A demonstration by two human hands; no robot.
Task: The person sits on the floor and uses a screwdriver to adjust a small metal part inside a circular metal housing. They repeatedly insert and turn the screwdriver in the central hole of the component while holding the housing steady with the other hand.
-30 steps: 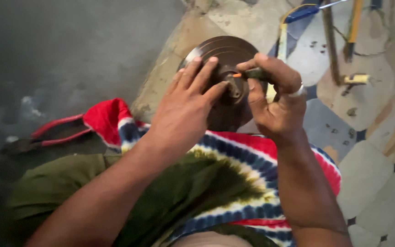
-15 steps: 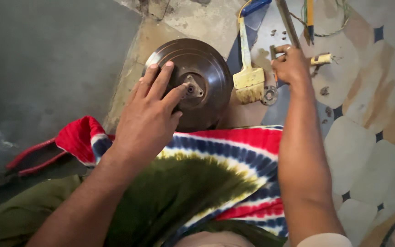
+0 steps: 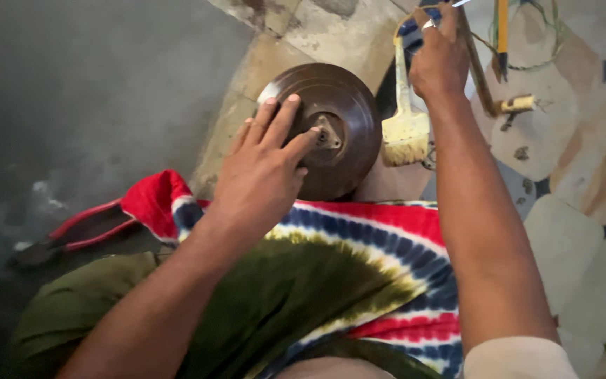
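The brown metal disc (image 3: 331, 123) sits at about 12 o'clock from the person's lap, propped on the edge of the tie-dyed cloth (image 3: 359, 267) that covers the knees, with its far rim over the worn floor. It looks like a stiff, fairly heavy piece of pressed or cast metal, with concentric ridges and a small raised hub (image 3: 329, 133) at the centre. The face is smooth and slightly glossy, so it is probably slippery under a flat palm. The rim or the hub would give the surest hold, and it does not look fragile.

The left hand (image 3: 264, 172) lies spread on the disc from its 8 o'clock side, fingers fanned wide and flat, with one fingertip touching beside the hub. It presses rather than grips.

The right hand (image 3: 440, 60) reaches to 1 o'clock, beyond the disc, curled over the long tools there. Whether it actually holds one I cannot tell, since the fingers are hidden at the top edge.

A pale paintbrush (image 3: 405, 123) lies just beside the disc at its 3 o'clock. A thin metal rod with a pale tip (image 3: 492, 88) lies further right. Red-handled pliers (image 3: 78, 228) rest at 9 o'clock from the lap, well apart from both hands.
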